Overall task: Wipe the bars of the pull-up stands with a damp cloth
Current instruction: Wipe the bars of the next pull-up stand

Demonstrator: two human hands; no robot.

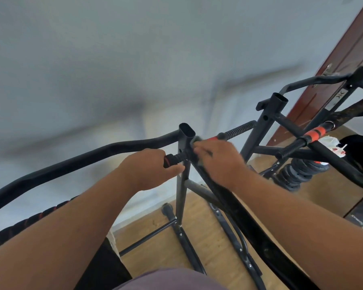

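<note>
Far left we see the curved black pull-up bar [71,162] running up to the near stand's upright post [182,170], open at its top. Left hand [149,167] curls around the short ribbed grip [175,159] with its red end, just left of the post. Right hand [216,162] presses a grey cloth [196,139] against the joint just right of the post top, fingers bent over it. Beyond: orange-banded threaded handle [233,132], second stand [266,126], stacked weight plates [298,172] on the wood floor [197,233], brown door [344,59] at right.
</note>
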